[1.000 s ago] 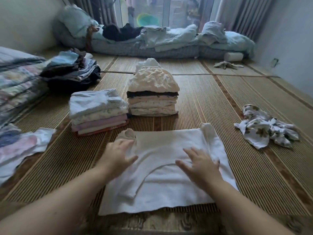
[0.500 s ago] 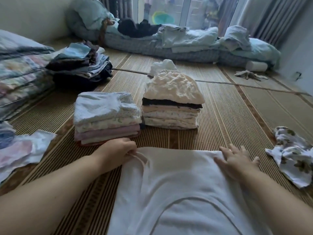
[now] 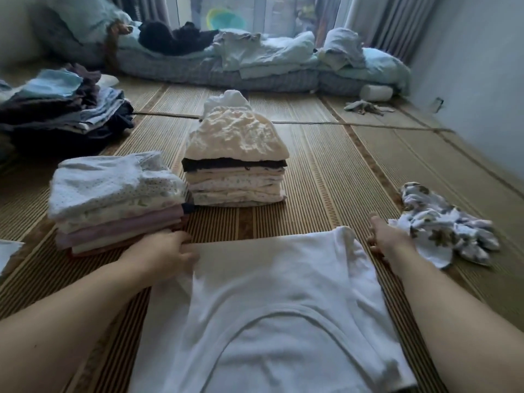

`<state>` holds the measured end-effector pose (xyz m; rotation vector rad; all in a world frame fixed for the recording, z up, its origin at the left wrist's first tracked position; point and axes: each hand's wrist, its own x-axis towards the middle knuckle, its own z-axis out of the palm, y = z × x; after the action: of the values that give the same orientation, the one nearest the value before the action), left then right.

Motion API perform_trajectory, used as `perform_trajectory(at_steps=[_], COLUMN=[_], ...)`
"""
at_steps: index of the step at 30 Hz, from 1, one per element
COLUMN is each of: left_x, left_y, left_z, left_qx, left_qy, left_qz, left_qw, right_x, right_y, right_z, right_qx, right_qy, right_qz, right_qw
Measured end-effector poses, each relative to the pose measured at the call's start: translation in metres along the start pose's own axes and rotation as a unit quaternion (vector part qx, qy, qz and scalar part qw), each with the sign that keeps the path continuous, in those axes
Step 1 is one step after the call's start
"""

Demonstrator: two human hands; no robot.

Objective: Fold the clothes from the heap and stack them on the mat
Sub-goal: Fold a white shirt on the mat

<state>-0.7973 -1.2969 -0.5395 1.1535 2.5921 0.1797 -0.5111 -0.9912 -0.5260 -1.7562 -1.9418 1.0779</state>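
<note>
A white garment point(image 3: 269, 307) lies spread flat on the woven mat point(image 3: 326, 180) right in front of me. My left hand point(image 3: 167, 253) grips its far left corner with curled fingers. At the far right corner sits my right hand point(image 3: 390, 241), against a folded-over edge, with its fingertips hidden. Beyond the garment stand two folded stacks: a pale dotted and pink one point(image 3: 119, 199) on the left, and a taller cream one point(image 3: 238, 171) in the middle. A crumpled floral garment point(image 3: 442, 228) lies just right of my right hand.
A loose pile of dark and blue clothes point(image 3: 62, 114) sits at the back left. Bedding point(image 3: 255, 63) runs along the far wall under the window. A small rag point(image 3: 365, 107) lies at the back right, and a grey wall point(image 3: 482, 80) bounds the right side.
Both hands slid outward and away over the white garment to its far corners. The left hand has closed on its corner. The view has moved closer to the stacks.
</note>
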Motion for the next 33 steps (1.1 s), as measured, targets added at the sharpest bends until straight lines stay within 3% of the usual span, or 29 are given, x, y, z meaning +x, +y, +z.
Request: perform_trajectory(at_steps=[3,5,7,10,13,19,22,24,26,28,30,32,33], left_x=[0.006,0.011,0.013,0.015,0.016,0.022,0.021,0.016,0.005,-0.012,-0.035,-0.057,-0.067], left_y=[0.006,0.003,-0.001,-0.007,-0.009,-0.011,-0.012,-0.012,-0.007,0.011,0.039,0.070,0.082], left_z=[0.000,-0.003,-0.009,-0.011,-0.011,-0.001,0.006,0.008,0.012,0.018,0.027,0.043,0.053], left_qx=[0.034,0.027,0.015,0.011,-0.001,0.015,-0.016,-0.016,0.046,0.043,-0.004,0.037,0.058], left_qy=[-0.017,-0.016,-0.014,-0.016,-0.022,-0.005,0.024,0.050,0.089,0.135,0.108,0.012,-0.033], left_qz=[-0.010,-0.029,-0.051,-0.047,-0.036,-0.056,-0.065,-0.067,-0.035,0.016,0.072,0.125,0.132], left_qw=[0.999,0.999,0.998,0.999,0.999,0.998,0.997,0.996,0.994,0.990,0.992,0.991,0.989], right_x=[-0.003,-0.002,0.001,0.011,0.017,0.017,0.000,-0.016,-0.032,-0.042,-0.052,-0.058,-0.059], right_y=[-0.014,-0.022,-0.024,-0.017,-0.007,-0.004,0.005,0.017,0.028,0.038,0.040,0.043,0.046], right_z=[0.009,0.019,0.020,0.006,-0.003,0.004,-0.001,-0.008,-0.009,-0.008,-0.013,-0.024,-0.031], right_qx=[-0.109,-0.208,-0.229,-0.064,0.112,0.191,0.031,-0.165,-0.253,-0.175,0.015,0.177,0.204], right_qy=[-0.068,-0.068,-0.050,-0.076,-0.124,-0.126,-0.123,-0.134,-0.119,-0.087,-0.135,-0.265,-0.308], right_qz=[-0.061,-0.108,-0.114,-0.061,0.040,0.021,-0.034,-0.062,-0.083,-0.114,-0.085,-0.005,0.024], right_qw=[0.990,0.970,0.966,0.993,0.985,0.973,0.991,0.975,0.957,0.974,0.987,0.948,0.929])
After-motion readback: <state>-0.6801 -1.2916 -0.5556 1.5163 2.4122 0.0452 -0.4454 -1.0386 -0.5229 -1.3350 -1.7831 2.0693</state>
